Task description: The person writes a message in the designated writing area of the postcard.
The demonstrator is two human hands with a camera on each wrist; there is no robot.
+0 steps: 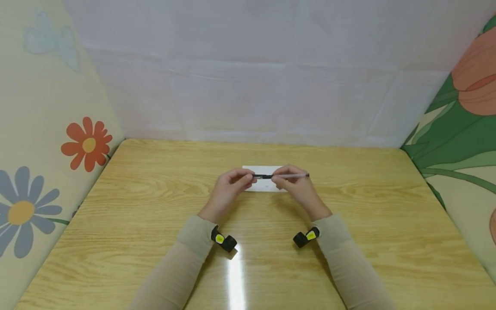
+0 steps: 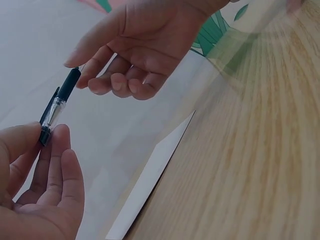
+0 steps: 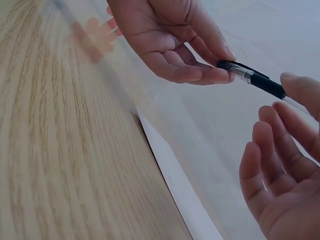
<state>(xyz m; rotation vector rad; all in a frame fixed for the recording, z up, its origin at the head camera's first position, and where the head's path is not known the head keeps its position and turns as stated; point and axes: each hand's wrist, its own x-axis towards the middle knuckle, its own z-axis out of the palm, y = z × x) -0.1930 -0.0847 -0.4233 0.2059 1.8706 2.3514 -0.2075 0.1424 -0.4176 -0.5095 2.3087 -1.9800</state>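
Both hands hold one pen level above a white sheet of paper. My left hand pinches the end of the pen's clear cap, which has a black clip, between thumb and fingertips. On the other side my right hand pinches the pen by its black grip and clear barrel, whose dark end sticks out to the right. The cap sits over the tip end, against the black grip. In both wrist views the remaining fingers of each hand are loosely bent below the pen.
A wood-grain table carries the paper near its back middle. Behind it hangs a white cloth. Flower-painted panels stand on both sides. Black wrist cameras are strapped to both sleeves.
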